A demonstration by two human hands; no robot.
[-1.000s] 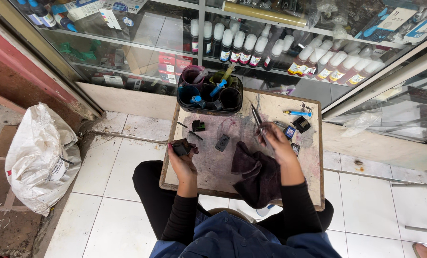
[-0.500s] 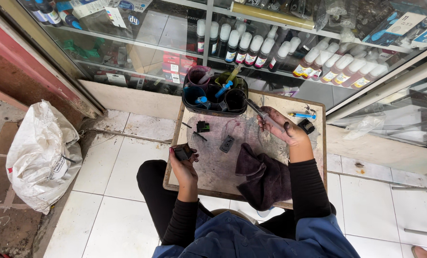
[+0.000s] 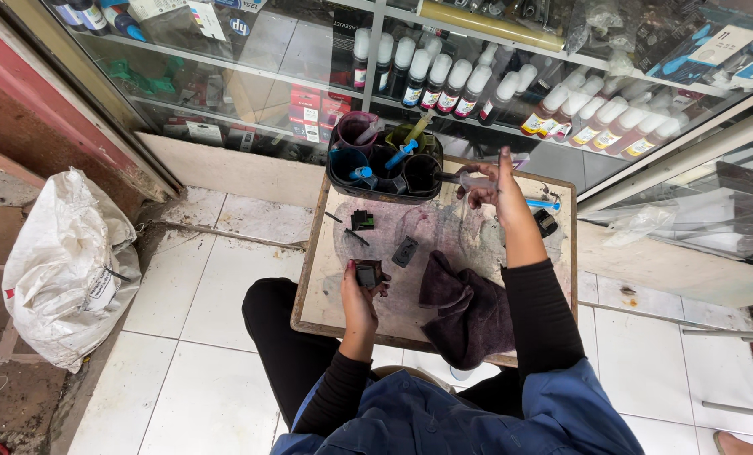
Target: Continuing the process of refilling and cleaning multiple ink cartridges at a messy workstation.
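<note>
Far to my left a bulging white plastic sack [image 3: 69,265] slumps on the floor against the red wall, well apart from everything I work with. Over my knees sits the small square wooden desk [image 3: 322,278], its top stained with purple and pink ink. My left hand [image 3: 361,291] rests at the near left part of the desk, its grip closed around a small black ink cartridge [image 3: 366,275], fingers wrapped on both sides so only the top shows. Just beyond it lie two more small black cartridge parts [image 3: 361,221], one near the far left and another [image 3: 404,250] close to the middle, both loose on the stained top and apart from my hand. At the far edge stands a black plastic tray of round ink cups [image 3: 382,164], with blue-tipped syringes poking out of it. A crumpled dark purple cloth [image 3: 465,307] lies on the near middle of the desk, between my two forearms. My right hand [image 3: 490,181] is raised over the far right of the desk, just beside the tray, its grip pinched shut on a clear thin syringe [image 3: 469,178] held roughly level and pointing toward the cups. Right of that hand a blue-capped syringe [image 3: 543,204] and a small black piece [image 3: 546,222] lie on the desk.
</note>
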